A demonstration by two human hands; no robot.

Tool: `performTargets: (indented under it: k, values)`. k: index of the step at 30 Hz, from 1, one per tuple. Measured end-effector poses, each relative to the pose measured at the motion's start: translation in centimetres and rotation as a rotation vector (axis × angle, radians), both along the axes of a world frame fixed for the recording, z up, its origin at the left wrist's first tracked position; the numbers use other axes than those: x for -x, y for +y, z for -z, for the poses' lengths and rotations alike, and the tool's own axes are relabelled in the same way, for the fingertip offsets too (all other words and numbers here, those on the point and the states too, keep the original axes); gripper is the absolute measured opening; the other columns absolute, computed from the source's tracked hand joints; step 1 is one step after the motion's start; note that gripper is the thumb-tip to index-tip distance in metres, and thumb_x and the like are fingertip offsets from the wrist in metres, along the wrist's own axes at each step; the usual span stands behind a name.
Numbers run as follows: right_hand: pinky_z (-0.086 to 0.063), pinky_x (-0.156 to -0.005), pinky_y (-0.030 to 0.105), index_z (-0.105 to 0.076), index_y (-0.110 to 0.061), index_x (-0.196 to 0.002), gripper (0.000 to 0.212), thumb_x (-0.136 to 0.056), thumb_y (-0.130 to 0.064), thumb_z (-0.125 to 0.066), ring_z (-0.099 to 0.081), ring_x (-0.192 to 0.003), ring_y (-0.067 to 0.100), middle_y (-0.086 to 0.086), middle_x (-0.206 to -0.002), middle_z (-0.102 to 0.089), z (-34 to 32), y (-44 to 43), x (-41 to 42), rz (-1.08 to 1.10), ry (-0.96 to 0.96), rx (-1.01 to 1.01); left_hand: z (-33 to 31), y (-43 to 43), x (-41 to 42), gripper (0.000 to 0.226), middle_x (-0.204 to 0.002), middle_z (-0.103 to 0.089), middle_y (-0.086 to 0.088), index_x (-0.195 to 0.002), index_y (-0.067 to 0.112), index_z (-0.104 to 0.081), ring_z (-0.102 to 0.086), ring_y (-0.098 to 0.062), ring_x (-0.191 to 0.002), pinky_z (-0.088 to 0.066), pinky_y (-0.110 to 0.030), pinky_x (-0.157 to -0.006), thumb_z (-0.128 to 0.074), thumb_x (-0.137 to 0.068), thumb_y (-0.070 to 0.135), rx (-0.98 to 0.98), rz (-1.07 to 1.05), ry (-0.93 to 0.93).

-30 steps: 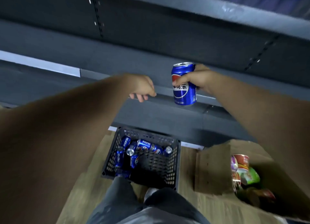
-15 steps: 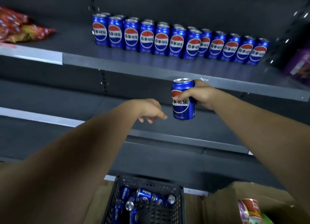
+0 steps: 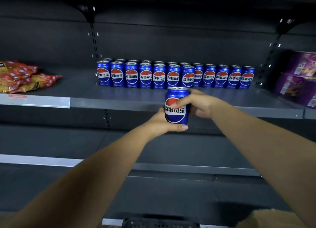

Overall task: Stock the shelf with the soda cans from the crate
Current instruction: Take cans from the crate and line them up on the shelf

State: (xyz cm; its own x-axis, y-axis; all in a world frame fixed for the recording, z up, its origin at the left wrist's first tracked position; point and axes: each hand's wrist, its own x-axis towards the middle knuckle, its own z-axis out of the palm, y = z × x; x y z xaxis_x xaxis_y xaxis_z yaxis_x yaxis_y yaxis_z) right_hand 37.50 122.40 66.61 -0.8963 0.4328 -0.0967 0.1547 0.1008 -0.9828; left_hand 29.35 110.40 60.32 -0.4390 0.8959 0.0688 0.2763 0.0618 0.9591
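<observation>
Dark grey store shelving fills the view, and the upper shelf [image 3: 119, 95] carries a line of blue soda cans [image 3: 159, 75] standing upright with labels facing out; the left part of the line is 2 cans deep. Red and yellow snack bags [image 3: 22, 77] lie at the shelf's left end, and purple boxes [image 3: 297, 79] are stacked at its right end.

In front of the shelf's edge, just below the line of cans, both hands hold 1 upright soda can [image 3: 176, 108] in the air. The right hand [image 3: 200, 104] comes from the right with its fingers wrapped round the can's upper half. The left hand [image 3: 160, 121] cups the lower half, thumb lying under the base; its other fingers are hidden behind the can.

At the bottom edge, the black crate [image 3: 159, 224] shows only its rim, with a cardboard box [image 3: 266, 219] to the right.
</observation>
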Motion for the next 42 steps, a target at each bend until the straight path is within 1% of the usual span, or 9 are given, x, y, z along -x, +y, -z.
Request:
performTargets:
  k: [3,7,11,16,20,24,35,39,42]
  values:
    - [-0.051,-0.092,0.041,-0.060,-0.010,-0.110,0.053,-0.063,0.007,-0.075,-0.063,-0.105,0.028,0.009,-0.106,-0.069,0.7,-0.5,0.4,0.015,0.011,0.029,1.0,-0.3,0.3,0.072,-0.114,-0.064,0.005,-0.122,0.020,-0.050,-0.061,-0.011,-0.106,-0.050,-0.030,-0.094,-0.087,-0.061,0.017,-0.041,-0.050,-0.016]
    - [-0.055,-0.074,0.034,-0.060,-0.010,-0.105,0.040,-0.072,0.009,-0.069,-0.065,-0.092,0.025,0.008,-0.095,-0.070,1.2,-1.2,0.7,-0.015,-0.045,0.049,2.1,-0.9,0.6,0.056,-0.104,-0.067,0.008,-0.108,0.025,-0.055,-0.064,-0.011,-0.098,-0.053,-0.028,-0.087,-0.086,-0.063,0.012,-0.064,-0.123,0.036]
    - [-0.050,-0.058,0.025,-0.060,-0.014,-0.105,0.035,-0.075,0.003,-0.068,-0.065,-0.086,0.022,0.005,-0.092,-0.070,2.1,-1.7,0.8,-0.050,-0.136,0.031,3.6,-1.4,1.2,0.062,-0.106,-0.066,0.007,-0.108,0.022,-0.054,-0.063,-0.011,-0.098,-0.053,-0.032,-0.088,-0.089,-0.057,0.022,-0.021,-0.221,0.097]
    - [-0.053,-0.080,0.031,-0.061,-0.013,-0.109,0.030,-0.080,-0.007,-0.069,-0.065,-0.094,0.021,0.005,-0.102,-0.070,4.3,-2.9,1.1,-0.021,-0.175,0.032,5.7,-1.9,1.5,0.068,-0.102,-0.067,0.004,-0.110,0.016,-0.056,-0.064,-0.011,-0.091,-0.054,-0.031,-0.081,-0.088,-0.052,0.031,-0.012,-0.300,0.088]
    - [-0.048,-0.075,0.023,-0.058,-0.014,-0.114,0.040,-0.078,-0.009,-0.074,-0.063,-0.091,0.013,0.000,-0.102,-0.069,6.4,-3.8,1.3,0.001,-0.204,0.009,6.0,-1.8,2.0,0.072,-0.092,-0.070,0.004,-0.104,0.019,-0.061,-0.068,-0.011,-0.083,-0.058,-0.032,-0.073,-0.080,-0.041,0.047,0.001,-0.362,0.066]
    - [-0.045,-0.089,0.023,-0.056,-0.014,-0.120,0.052,-0.073,-0.012,-0.078,-0.061,-0.103,0.012,-0.001,-0.111,-0.068,7.9,-3.8,1.7,0.107,-0.143,0.021,5.4,-1.3,2.7,0.070,-0.087,-0.071,0.003,-0.101,0.019,-0.063,-0.068,-0.010,-0.079,-0.057,-0.026,-0.065,-0.075,-0.040,0.051,0.045,-0.383,0.118]
    - [-0.056,-0.076,0.024,-0.065,-0.008,-0.110,0.043,-0.070,-0.007,-0.081,-0.067,-0.090,0.016,0.007,-0.102,-0.071,5.6,-1.9,0.4,0.220,-0.008,-0.112,1.8,0.7,0.6,0.070,-0.098,-0.057,0.005,-0.115,0.009,-0.044,-0.057,-0.015,-0.090,-0.046,-0.025,-0.073,-0.085,-0.063,0.030,-0.007,-0.306,0.191]
    - [-0.054,-0.081,0.025,-0.066,-0.015,-0.100,0.036,-0.068,-0.010,-0.082,-0.066,-0.092,0.014,0.001,-0.096,-0.071,4.9,0.2,-0.3,0.268,0.010,-0.136,0.5,3.0,1.3,0.079,-0.106,-0.063,0.004,-0.116,0.012,-0.048,-0.062,-0.016,-0.099,-0.052,-0.031,-0.085,-0.089,-0.052,0.029,0.055,-0.160,0.142]
    - [-0.052,-0.091,0.032,-0.066,-0.012,-0.107,0.049,-0.062,-0.018,-0.087,-0.066,-0.098,0.017,0.003,-0.101,-0.072,4.5,2.6,-0.7,0.331,0.013,-0.183,-0.7,4.8,2.3,0.068,-0.116,-0.061,-0.003,-0.114,0.013,-0.053,-0.060,-0.019,-0.106,-0.049,-0.033,-0.092,-0.085,-0.055,0.018,0.112,-0.109,0.173]
